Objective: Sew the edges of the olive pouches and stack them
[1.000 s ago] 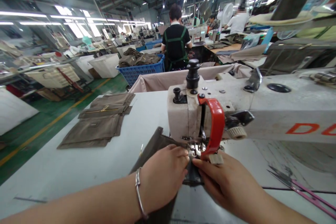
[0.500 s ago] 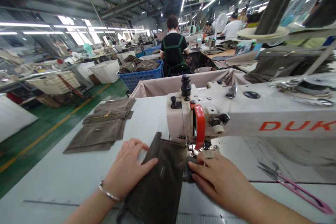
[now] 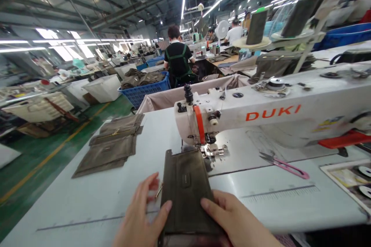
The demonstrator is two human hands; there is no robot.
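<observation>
A dark olive fabric pouch lies flat on the white sewing table, just in front of the presser foot of a DUKI sewing machine and apart from it. My left hand is at the pouch's left edge, fingers spread and thumb on the edge. My right hand holds the lower right side, with its thumb on top. The pouch's lower end is partly cut off by the frame.
Pink-handled thread snips lie right of the machine foot. A stack of olive fabric pieces lies on the table's left. Behind the table are a blue basket of fabric and a co-worker in a dark apron.
The pouch has come out from under the presser foot toward me. My left hand has shifted from on top of it to its left edge. The view has swung left.
</observation>
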